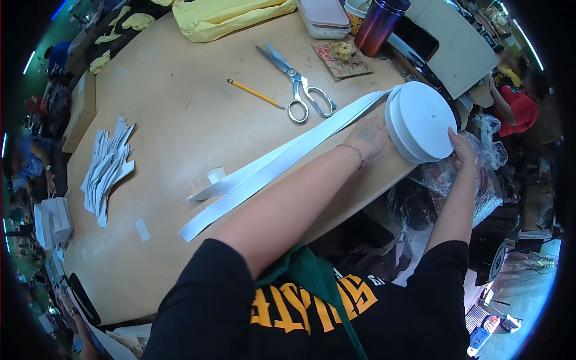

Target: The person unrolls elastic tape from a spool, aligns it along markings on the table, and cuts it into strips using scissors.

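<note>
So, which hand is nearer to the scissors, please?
Left. The left hand is right of the scissors, across the white strips and beside the white roll; the right hand is farther right, at the roll's right edge.

Was a workshop: worktable [192, 138] held scissors [292, 73] at 12 o'clock, pile of cut strips [108, 168] at 9, big white roll [423, 120] at 2. Other people [37, 162] were at 9, person in red [521, 111] at 2, tube light [29, 62] at 10.

On the table [180, 120], scissors [292, 73] lie between pencil [255, 93] and spool [423, 123] (the strip pile [107, 171] well left of these).
</note>
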The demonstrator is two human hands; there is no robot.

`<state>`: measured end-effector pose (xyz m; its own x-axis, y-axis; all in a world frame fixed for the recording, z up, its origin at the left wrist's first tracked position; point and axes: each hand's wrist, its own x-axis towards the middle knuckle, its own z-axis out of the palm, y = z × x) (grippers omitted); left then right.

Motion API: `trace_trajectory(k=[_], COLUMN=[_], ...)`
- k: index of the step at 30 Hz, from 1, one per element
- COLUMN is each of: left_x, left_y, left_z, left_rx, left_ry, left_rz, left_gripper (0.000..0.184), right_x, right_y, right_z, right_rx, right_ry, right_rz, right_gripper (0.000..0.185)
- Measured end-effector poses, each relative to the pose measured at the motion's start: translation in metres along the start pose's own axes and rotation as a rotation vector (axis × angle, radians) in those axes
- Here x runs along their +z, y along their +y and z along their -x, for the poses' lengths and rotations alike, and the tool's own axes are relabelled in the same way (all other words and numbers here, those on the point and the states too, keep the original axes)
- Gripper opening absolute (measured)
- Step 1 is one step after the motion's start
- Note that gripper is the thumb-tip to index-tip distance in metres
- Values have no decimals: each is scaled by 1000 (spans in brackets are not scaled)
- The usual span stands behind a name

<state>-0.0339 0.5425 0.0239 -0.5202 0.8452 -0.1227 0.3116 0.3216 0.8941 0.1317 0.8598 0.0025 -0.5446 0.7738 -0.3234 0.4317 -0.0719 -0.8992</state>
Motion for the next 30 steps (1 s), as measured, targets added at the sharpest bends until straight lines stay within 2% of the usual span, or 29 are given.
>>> trace_trajectory(k=[4, 7, 10, 13, 15, 17, 19, 20, 23, 24, 27, 30], left_x=[45, 66, 69, 69, 65, 63, 54, 53, 59, 62, 65, 58], left_y=[-32, -24, -11, -21, -26, -26, -19, -20, -20, -20, -18, -18], left_z=[-66, -61, -45, -42, -48, -58, -62, -63, -60, -58, -52, -50], left_rx=[187, 60, 104, 163, 88, -44, -228, -170, -144, -108, 9, 1], left_ry=[182, 208, 365, 369, 273, 169, 54, 52, 207, 251, 398, 332], left_rz=[-221, -33, 155, 355, 559, 624, 543, 500, 445, 412, 316, 353], left_gripper=[30, 34, 35, 37, 42, 46, 49, 53, 54, 50, 38, 36], right_x=[-2, -2, 1, 4, 6, 7, 6, 6, 12, 2, 7, -8], right_y=[-6, -5, 0, -1, -3, -3, -1, 1, -1, 16, 6, 3], right_z=[3, 5, 9, 17, 20, 20, 20, 19, 17, -1, -3, -30], right_rx=[64, 12, -36, -44, -37, -36, -41, -54, -40, -123, -125, -125], right_ry=[-40, -61, -52, -67, -70, -76, -79, -57, 46, 26, 94, 151], right_rz=[-12, -113, -186, -241, -260, -274, -286, -258, -541, -460, -315, -89], right_gripper=[41, 42, 44, 41, 40, 40, 40, 39, 39, 39, 38, 30])
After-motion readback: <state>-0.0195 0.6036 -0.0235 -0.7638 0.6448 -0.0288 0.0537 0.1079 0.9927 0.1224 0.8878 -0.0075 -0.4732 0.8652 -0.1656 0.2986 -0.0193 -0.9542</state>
